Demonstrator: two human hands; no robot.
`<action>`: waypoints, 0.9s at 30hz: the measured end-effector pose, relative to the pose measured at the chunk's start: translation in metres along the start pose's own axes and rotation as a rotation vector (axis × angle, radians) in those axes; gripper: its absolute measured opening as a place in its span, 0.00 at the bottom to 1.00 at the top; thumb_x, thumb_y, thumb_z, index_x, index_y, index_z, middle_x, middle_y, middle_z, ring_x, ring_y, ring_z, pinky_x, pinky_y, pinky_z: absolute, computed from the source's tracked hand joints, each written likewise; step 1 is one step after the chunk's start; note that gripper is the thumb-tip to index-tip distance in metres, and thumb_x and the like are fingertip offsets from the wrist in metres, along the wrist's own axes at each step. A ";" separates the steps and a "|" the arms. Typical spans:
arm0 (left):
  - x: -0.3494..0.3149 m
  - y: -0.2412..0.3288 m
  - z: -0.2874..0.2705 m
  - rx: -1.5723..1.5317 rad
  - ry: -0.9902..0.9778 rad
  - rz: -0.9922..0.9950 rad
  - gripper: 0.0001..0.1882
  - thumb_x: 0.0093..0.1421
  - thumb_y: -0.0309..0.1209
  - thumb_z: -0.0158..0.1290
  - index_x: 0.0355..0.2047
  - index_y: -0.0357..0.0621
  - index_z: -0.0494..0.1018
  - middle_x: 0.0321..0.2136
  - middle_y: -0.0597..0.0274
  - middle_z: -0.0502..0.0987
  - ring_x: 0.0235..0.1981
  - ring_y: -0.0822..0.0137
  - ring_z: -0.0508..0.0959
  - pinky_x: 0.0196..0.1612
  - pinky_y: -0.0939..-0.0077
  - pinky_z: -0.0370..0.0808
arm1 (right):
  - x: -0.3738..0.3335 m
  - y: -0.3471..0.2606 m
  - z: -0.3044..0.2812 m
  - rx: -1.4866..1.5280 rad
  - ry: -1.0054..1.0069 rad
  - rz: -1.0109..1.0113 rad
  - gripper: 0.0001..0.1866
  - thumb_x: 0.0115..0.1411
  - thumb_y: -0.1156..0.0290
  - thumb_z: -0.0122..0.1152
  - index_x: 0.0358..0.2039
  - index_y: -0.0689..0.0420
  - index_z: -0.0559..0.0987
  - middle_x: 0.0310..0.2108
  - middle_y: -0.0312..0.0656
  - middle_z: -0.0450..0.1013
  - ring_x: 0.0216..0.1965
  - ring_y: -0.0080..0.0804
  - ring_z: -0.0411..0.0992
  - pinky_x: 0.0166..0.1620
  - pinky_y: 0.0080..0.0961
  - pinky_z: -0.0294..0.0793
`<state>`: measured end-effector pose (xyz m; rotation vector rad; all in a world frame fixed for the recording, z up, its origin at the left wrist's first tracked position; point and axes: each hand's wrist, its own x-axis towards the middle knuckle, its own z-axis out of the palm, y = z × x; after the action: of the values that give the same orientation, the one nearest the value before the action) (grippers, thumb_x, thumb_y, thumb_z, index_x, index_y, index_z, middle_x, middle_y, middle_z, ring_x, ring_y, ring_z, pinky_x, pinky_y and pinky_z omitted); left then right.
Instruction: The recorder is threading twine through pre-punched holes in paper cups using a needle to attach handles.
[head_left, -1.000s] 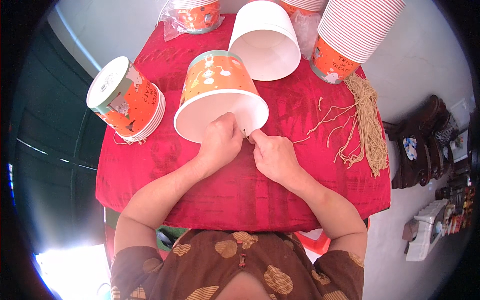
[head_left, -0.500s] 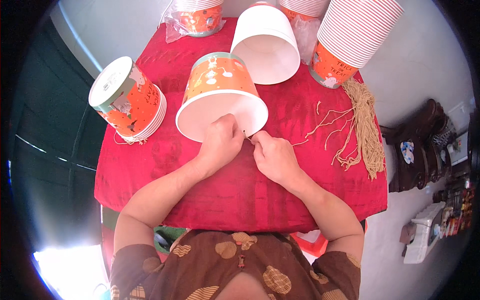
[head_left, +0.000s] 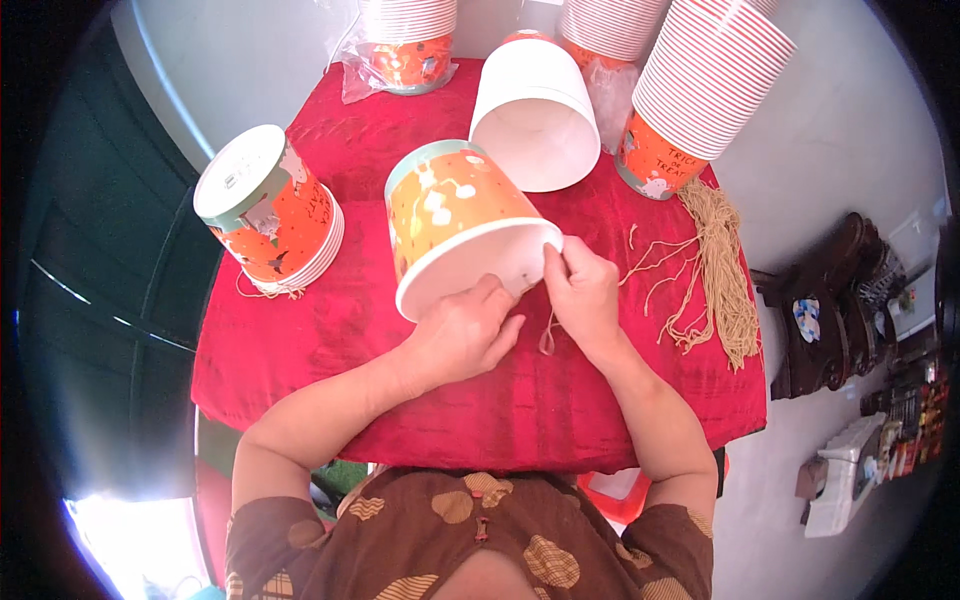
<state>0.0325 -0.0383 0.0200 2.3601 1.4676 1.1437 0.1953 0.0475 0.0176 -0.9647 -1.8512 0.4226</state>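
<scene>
An orange paper bucket [head_left: 445, 205] with a green base and white rim lies tipped, its white mouth facing me. My right hand [head_left: 583, 290] pinches the rim at its right side. My left hand [head_left: 465, 325] is at the lower part of the mouth, thumb apart from the fingers; some fingertips are hidden against the bucket. Between the hands, a small dark hole [head_left: 527, 275] shows in the bucket wall near the rim. A thin tan cord [head_left: 548, 335] hangs in a loop beside my right hand.
A stack of upside-down orange buckets [head_left: 270, 215] stands left. A white-mouthed bucket [head_left: 535, 115] lies behind. Tall bucket stacks [head_left: 665, 150] and plastic-wrapped ones [head_left: 410, 62] line the far side. A bundle of tan cords [head_left: 722, 270] lies right on the red cloth [head_left: 480, 410].
The bucket has turned, its mouth tilting toward the right. My right hand has moved up and right onto the rim. My left hand has shifted lower, its thumb now apart from its fingers.
</scene>
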 end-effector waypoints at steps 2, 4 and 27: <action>-0.003 0.000 -0.003 0.039 -0.084 0.110 0.10 0.56 0.32 0.56 0.28 0.38 0.69 0.28 0.51 0.71 0.23 0.50 0.76 0.25 0.59 0.76 | 0.005 -0.003 -0.009 -0.072 0.109 -0.115 0.04 0.57 0.77 0.60 0.33 0.60 0.79 0.21 0.50 0.74 0.21 0.46 0.75 0.23 0.37 0.72; -0.004 0.000 -0.004 -0.005 -0.066 0.183 0.12 0.56 0.33 0.57 0.24 0.38 0.69 0.26 0.52 0.70 0.22 0.51 0.75 0.25 0.60 0.75 | 0.011 -0.002 -0.019 -0.182 0.190 -0.267 0.10 0.54 0.81 0.59 0.38 0.61 0.79 0.22 0.48 0.76 0.20 0.42 0.75 0.23 0.34 0.73; 0.014 0.007 -0.056 0.341 0.081 -0.268 0.21 0.50 0.42 0.61 0.15 0.38 0.68 0.14 0.50 0.72 0.17 0.51 0.76 0.22 0.60 0.72 | 0.015 -0.021 -0.053 -0.574 0.185 -0.696 0.23 0.44 0.83 0.62 0.45 0.64 0.78 0.19 0.38 0.63 0.18 0.30 0.67 0.19 0.28 0.65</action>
<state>0.0037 -0.0451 0.0701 2.2364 2.0775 0.9989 0.2296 0.0397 0.0650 -0.6171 -2.0242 -0.6262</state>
